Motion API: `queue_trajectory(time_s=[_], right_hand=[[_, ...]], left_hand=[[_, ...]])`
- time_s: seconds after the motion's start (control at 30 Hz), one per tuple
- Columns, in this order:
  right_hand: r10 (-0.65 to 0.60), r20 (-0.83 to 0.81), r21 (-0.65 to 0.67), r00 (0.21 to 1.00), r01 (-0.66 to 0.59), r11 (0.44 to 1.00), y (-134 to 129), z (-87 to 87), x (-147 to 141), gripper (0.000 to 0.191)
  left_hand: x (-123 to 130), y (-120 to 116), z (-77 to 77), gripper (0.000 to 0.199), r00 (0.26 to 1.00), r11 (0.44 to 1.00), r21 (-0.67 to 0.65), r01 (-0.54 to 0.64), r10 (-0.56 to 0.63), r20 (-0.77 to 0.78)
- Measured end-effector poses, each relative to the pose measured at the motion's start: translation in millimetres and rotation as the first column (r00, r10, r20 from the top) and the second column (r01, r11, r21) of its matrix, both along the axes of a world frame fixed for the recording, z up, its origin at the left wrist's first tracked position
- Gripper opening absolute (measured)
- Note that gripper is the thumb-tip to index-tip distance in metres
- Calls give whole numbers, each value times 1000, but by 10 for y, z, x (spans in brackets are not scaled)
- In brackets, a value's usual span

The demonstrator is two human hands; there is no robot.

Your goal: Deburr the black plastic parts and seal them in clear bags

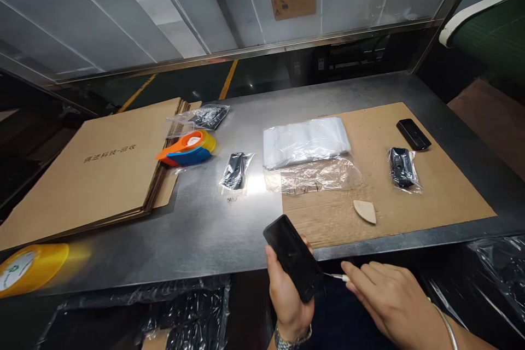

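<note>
My left hand (pixel 287 298) is closed around a black rectangular plastic case (pixel 293 257), tilted, with its broad side toward me. In my right hand (pixel 389 298) is a small tool with a white handle (pixel 341 277), pinched between the fingers. Its thin metal tip meets or nearly meets the lower right edge of the case; I cannot tell whether it touches. Most of the handle is hidden by my fingers. Both hands are above my lap, just off the front edge of the metal table (pixel 200 251).
Flat cardboard boxes (pixel 102 158) are stacked left, beside an orange tape dispenser (pixel 188 147). A tape roll (pixel 35 270) lies at front left. Clear bags (pixel 307 142), a wedge-shaped pale piece (pixel 365 211), a bagged black part (pixel 402 167) and a black tray-like part (pixel 413 134) rest on cardboard.
</note>
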State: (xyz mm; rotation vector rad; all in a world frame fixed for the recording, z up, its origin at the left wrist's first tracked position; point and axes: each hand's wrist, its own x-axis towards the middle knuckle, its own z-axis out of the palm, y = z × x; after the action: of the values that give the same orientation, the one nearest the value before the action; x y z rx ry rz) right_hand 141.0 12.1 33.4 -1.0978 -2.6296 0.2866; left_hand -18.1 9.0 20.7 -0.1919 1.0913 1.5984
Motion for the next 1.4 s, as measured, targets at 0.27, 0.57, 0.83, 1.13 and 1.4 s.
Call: queue_trajectory(time_s=[0.27, 0.57, 0.83, 1.13, 1.4], right_hand=[[22, 88, -104, 996, -13, 994, 15, 22, -21, 40], [-30, 143, -371, 989, 82, 925, 6, -54, 2, 40], [-227, -267, -934, 936, -310, -178, 72, -196, 21, 55], [13, -264, -486, 964, -145, 862, 192, 79, -30, 23], [141, -36, -393, 989, -144, 908, 121, 25, -113, 28]], left_hand=[[-6, -5, 16, 48, 998, 998, -17, 66, -66, 4], [44, -66, -40, 49, 988, 999, 39, 29, -23, -152], [38, -22, -22, 52, 992, 989, 115, 91, -80, -97], [144, -9, -99, 43, 882, 926, -14, 378, -356, 309], [277, -92, -84, 35, 815, 901, 13, 433, -398, 420]])
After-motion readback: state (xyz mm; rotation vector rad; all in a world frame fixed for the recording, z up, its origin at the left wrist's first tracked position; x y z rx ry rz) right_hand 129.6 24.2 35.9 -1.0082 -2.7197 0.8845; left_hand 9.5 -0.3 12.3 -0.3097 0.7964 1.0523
